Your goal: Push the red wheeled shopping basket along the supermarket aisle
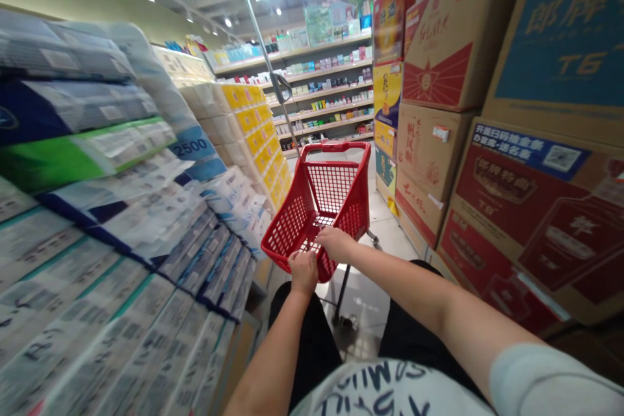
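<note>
A red plastic shopping cart (292,224) stands in the aisle in front of me, with grid walls and wheels on metal legs. The fingers of my left hand (303,271) are closed on the near rim of its basket. My right hand (337,245) is closed on the same end, a little farther right; its fingertips are partly hidden. At the cart's far end is a red handle bar (336,145). No goods show inside the basket.
Stacked tissue packs (205,253) and yellow-and-white packs (260,143) line the left. Piled cartons (526,208) line the right. A thin metal pole (266,55) rises beyond the cart, before shelves (331,94) of small goods. Tiled floor (390,234) lies between.
</note>
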